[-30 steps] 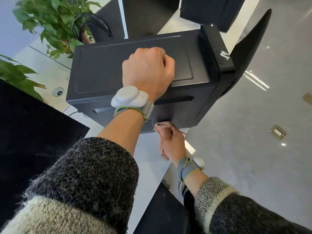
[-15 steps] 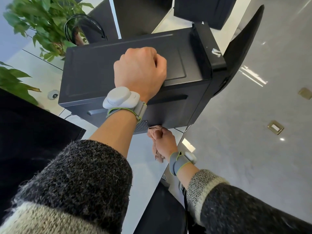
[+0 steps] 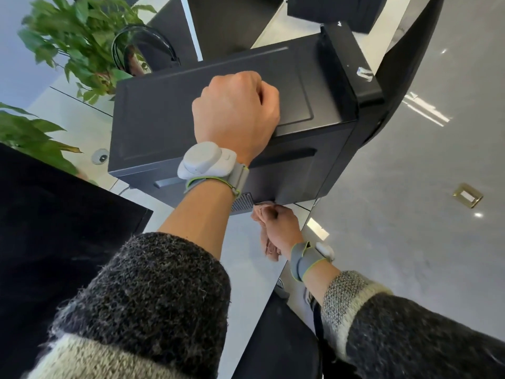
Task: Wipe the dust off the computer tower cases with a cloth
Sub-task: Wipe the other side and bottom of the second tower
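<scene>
Hardly anything has shifted: the right hand (image 3: 281, 228) still grips the pink cloth (image 3: 269, 247), pressing its bunched top against the bottom edge of the black case (image 3: 164, 119), just beside the vent grille (image 3: 241, 202); the loose end hangs below the fist. The left hand (image 3: 235, 116) stays curled into a fist on the case's top panel, with nothing visible in it, and its forearm crosses in front of the case's near side. The case stands on a white desk (image 3: 240, 247), at its edge. A dark monitor (image 3: 54, 214) sits to the left, a leafy plant (image 3: 76, 45) and a black cable loop (image 3: 142, 47) behind. A second case (image 3: 336, 9) stands further back, and a black chair back (image 3: 404, 64) rises just right of the first.
</scene>
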{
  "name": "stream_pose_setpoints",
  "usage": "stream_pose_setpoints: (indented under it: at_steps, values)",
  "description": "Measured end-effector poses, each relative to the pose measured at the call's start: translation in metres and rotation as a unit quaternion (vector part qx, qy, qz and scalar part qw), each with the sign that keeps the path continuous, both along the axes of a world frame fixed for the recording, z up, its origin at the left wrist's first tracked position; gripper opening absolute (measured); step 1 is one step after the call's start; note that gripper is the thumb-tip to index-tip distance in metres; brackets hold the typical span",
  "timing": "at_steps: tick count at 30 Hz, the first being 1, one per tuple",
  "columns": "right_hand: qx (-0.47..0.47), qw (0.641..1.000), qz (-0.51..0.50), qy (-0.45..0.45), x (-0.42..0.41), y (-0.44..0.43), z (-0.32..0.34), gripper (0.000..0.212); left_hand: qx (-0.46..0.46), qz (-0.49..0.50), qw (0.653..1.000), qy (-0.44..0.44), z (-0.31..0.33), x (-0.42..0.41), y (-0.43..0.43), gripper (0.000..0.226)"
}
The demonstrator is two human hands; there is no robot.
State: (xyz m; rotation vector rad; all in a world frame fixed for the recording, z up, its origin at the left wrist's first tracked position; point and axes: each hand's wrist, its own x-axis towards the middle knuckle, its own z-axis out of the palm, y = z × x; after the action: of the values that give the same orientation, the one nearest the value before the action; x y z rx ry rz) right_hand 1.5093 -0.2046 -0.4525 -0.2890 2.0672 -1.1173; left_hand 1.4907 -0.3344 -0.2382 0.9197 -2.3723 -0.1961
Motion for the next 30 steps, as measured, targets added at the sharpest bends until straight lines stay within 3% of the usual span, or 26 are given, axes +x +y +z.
stream_pose_setpoints:
  at_steps: [2,6,9,12,14,17,19,24,28,30]
  values:
    - [-0.039,0.999,0.02,0.02,0.002,0.002,-0.001,0.024,-0.007,0.01,1.0,0.002,-0.001,-0.001,-0.002,0.039]
    - [0.017,1.0,0.009,-0.011,-0.013,0.006,-0.014,0.032,-0.006,0.002,1.0,0.002,0.001,0.002,0.0,0.037]
    - [0.011,0.987,-0.13,-0.099,-0.027,0.022,-0.014,0.033,0.006,0.003,1.0,-0.009,0.002,0.002,-0.001,0.036]
    - [-0.004,0.96,-0.25,-0.126,-0.042,0.024,-0.023,0.032,-0.004,-0.003,1.0,-0.008,0.005,0.003,0.0,0.037]
    - [0.011,0.96,-0.235,-0.151,-0.041,0.012,-0.027,0.029,0.003,-0.013,1.0,-0.007,0.006,0.004,-0.001,0.037]
    - [0.047,0.975,-0.113,-0.188,-0.01,-0.014,-0.022,0.075,0.002,-0.01,1.0,-0.002,0.002,0.003,-0.002,0.034]
    - [0.024,0.972,-0.035,-0.23,0.016,-0.035,-0.012,0.085,-0.013,0.009,1.0,0.011,-0.001,0.001,0.001,0.038]
    - [0.053,0.98,0.018,-0.192,0.02,-0.052,-0.027,0.041,-0.013,0.02,1.0,0.01,-0.002,0.001,0.0,0.036]
    - [0.051,0.988,-0.025,-0.144,0.006,-0.031,-0.025,0.039,-0.003,0.001,1.0,0.001,0.006,0.006,-0.002,0.04]
    - [0.007,0.991,-0.047,-0.129,0.01,-0.023,-0.003,0.036,0.003,-0.012,1.0,0.002,0.005,0.006,0.0,0.04]
